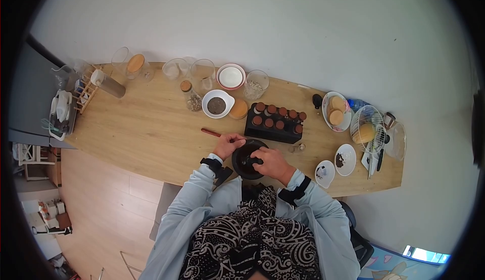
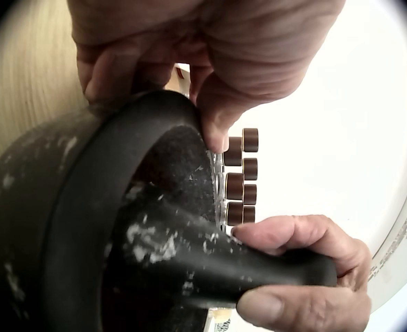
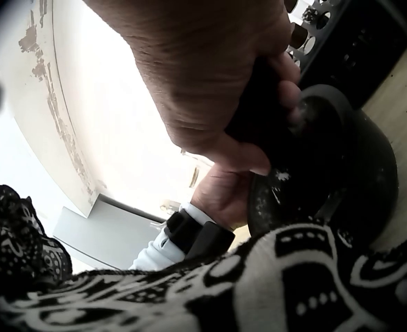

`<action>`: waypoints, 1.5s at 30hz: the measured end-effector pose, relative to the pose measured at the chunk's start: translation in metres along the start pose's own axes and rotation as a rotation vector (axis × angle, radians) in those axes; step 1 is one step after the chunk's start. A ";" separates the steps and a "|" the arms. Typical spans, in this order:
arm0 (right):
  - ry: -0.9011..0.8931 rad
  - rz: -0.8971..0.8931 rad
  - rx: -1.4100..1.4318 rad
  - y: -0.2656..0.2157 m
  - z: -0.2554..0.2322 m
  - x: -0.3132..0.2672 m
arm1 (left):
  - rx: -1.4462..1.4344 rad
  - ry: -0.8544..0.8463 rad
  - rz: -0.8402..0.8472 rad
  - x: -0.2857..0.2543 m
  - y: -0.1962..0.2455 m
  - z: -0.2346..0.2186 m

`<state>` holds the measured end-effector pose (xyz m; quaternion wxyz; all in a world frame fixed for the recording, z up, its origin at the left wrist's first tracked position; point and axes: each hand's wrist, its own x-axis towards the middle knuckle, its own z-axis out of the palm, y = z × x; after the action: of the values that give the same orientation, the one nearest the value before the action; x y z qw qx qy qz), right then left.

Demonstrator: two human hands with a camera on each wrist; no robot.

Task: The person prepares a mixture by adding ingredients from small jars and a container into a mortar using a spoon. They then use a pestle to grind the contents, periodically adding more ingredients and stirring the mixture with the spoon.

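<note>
A dark stone mortar (image 1: 243,167) stands at the table's front edge, close to the body. My left hand (image 1: 229,145) pinches its rim, thumb on the inside wall and fingers outside, as the left wrist view shows. With my right hand (image 1: 275,164) I grip the black pestle (image 2: 203,252) round its upper end. The pestle's thick end leans inside the mortar, and pale residue marks its side. What lies at the bottom of the mortar is hidden. Just beyond it sits a black rack (image 1: 270,133) of brown-capped small jars.
A red-brown handled utensil (image 1: 210,132) lies left of the mortar. Behind are a white spouted bowl (image 1: 207,109) of dark grains, a corked jar (image 1: 192,101) and glass containers. Two white bowls (image 1: 345,166) (image 1: 325,181), a wire basket (image 1: 367,146) and a knife (image 1: 380,159) lie to the right.
</note>
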<state>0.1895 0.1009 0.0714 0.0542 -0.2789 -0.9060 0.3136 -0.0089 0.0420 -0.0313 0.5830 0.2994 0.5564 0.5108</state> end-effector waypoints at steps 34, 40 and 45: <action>0.073 0.099 -0.099 -0.011 -0.012 0.005 | 0.042 -0.034 0.015 0.000 0.002 -0.001; -0.093 -0.089 0.039 0.007 -0.009 0.003 | 0.028 -0.028 -0.003 0.000 0.002 -0.001; -0.111 0.071 -0.115 -0.001 -0.022 0.006 | 0.001 -0.004 -0.019 -0.001 0.004 0.000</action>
<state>0.1899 0.1160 0.0891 -0.0233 -0.2957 -0.9136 0.2779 -0.0099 0.0426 -0.0275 0.5890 0.2953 0.5583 0.5042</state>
